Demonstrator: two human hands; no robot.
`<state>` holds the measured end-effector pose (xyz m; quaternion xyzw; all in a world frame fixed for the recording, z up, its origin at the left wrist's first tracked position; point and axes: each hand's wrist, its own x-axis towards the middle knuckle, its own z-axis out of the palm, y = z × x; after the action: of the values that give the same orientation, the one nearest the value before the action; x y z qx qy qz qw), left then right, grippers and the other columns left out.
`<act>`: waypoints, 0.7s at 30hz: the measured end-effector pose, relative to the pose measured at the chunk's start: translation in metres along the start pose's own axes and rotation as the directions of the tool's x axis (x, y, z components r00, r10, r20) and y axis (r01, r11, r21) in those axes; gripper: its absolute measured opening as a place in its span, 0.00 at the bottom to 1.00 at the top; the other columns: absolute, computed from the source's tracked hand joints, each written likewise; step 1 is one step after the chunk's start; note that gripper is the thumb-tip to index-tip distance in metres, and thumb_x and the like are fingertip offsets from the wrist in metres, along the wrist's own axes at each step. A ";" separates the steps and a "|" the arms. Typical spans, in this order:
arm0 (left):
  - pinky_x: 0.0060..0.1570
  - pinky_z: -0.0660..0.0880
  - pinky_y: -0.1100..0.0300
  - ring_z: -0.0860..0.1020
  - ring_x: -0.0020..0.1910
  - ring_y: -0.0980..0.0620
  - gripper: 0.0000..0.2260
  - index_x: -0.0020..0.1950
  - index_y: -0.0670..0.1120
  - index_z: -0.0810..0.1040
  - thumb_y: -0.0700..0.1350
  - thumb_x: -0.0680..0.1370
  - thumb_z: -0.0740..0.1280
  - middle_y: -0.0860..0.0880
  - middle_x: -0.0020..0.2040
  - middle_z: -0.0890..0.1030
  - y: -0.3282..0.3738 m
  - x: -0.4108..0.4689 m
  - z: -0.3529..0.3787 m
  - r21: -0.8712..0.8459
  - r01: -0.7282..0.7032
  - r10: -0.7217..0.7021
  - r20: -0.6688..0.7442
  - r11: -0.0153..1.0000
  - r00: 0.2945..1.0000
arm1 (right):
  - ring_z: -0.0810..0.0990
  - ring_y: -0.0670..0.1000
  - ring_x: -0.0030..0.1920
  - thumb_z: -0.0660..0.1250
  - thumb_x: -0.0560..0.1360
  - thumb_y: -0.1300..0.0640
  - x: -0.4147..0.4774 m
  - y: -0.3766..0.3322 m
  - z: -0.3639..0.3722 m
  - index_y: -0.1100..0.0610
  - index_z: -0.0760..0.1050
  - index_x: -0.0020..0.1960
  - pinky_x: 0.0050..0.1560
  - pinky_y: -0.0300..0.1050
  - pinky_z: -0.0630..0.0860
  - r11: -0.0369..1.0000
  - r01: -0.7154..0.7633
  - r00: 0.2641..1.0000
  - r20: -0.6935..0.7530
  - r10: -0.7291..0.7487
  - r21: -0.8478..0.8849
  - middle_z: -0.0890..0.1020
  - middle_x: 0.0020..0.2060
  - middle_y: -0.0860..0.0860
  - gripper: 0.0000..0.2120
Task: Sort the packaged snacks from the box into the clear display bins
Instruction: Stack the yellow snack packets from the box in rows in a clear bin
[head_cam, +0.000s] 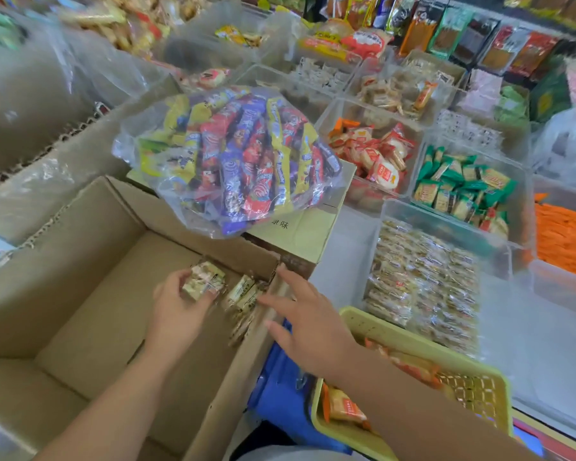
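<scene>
Box (90, 294) at left; bins (446, 227) to its right; bag (233, 154) behind box.

A pale tabletop (343, 234) spreads to the right. A yellow mesh basket (396, 331) sits at its near edge, beside blue fabric (280, 377). The light is soft and even.

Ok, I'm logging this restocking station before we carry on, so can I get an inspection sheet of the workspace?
Surface: pale counter, carrying rows of display bins.
Job's things: cardboard box nearly empty, a few packets at its right wall; clear bin to its right full of similar packets.
Clutter: bag of mixed bars on a box flap; yellow basket; blue fabric.
Hands: left hand holds a snack packet inside the box; right hand open, fingers spread over the box's right wall.
Cables: nothing seen.
Surroundings: shelves of packaged snacks behind.
</scene>
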<state>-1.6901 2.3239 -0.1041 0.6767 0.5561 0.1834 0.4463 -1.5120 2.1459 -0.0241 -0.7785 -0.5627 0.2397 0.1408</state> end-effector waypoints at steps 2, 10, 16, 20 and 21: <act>0.65 0.76 0.41 0.78 0.63 0.44 0.31 0.72 0.53 0.71 0.57 0.73 0.77 0.51 0.64 0.68 -0.014 0.016 -0.003 0.048 0.085 -0.087 0.042 0.995 0.995 | 0.51 0.51 0.81 0.58 0.82 0.41 0.000 -0.001 0.000 0.35 0.64 0.75 0.77 0.56 0.59 1.000 -0.029 1.000 0.001 0.029 0.002 0.48 0.82 0.44 0.21; 0.74 0.67 0.47 0.65 0.76 0.40 0.46 0.76 0.54 0.71 0.69 0.62 0.79 0.41 0.79 0.61 -0.018 0.056 0.009 0.179 0.168 -0.213 0.271 0.969 0.939 | 0.57 0.49 0.79 0.58 0.81 0.36 -0.002 -0.003 0.000 0.31 0.60 0.75 0.76 0.56 0.62 0.997 -0.069 0.996 0.050 0.071 -0.042 0.45 0.80 0.36 0.23; 0.68 0.74 0.47 0.77 0.65 0.44 0.46 0.64 0.59 0.79 0.79 0.51 0.73 0.46 0.68 0.76 -0.009 0.065 0.028 0.195 0.136 -0.197 0.338 0.971 0.920 | 0.63 0.49 0.76 0.58 0.81 0.35 0.000 -0.004 -0.001 0.31 0.60 0.75 0.73 0.53 0.66 0.995 -0.089 0.994 0.053 0.091 -0.048 0.46 0.80 0.36 0.24; 0.64 0.71 0.54 0.71 0.64 0.49 0.44 0.55 0.64 0.79 0.87 0.47 0.64 0.52 0.59 0.70 0.002 0.054 0.034 0.340 -0.016 -0.105 0.334 0.940 0.937 | 0.65 0.50 0.74 0.58 0.81 0.36 -0.002 -0.005 -0.002 0.29 0.57 0.75 0.72 0.53 0.68 0.996 -0.082 0.994 0.067 0.085 -0.043 0.46 0.80 0.37 0.24; 0.61 0.71 0.55 0.70 0.62 0.51 0.45 0.56 0.64 0.79 0.87 0.47 0.63 0.53 0.58 0.67 0.005 0.048 0.036 0.362 -0.071 -0.061 0.340 0.929 0.938 | 0.66 0.50 0.74 0.58 0.80 0.36 -0.002 -0.005 -0.002 0.29 0.56 0.75 0.71 0.53 0.69 0.996 -0.081 0.994 0.068 0.083 -0.039 0.46 0.80 0.37 0.25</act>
<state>-1.6453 2.3538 -0.1311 0.7714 0.4919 -0.0447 0.4013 -1.5153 2.1455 -0.0196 -0.7945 -0.5391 0.2620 0.0970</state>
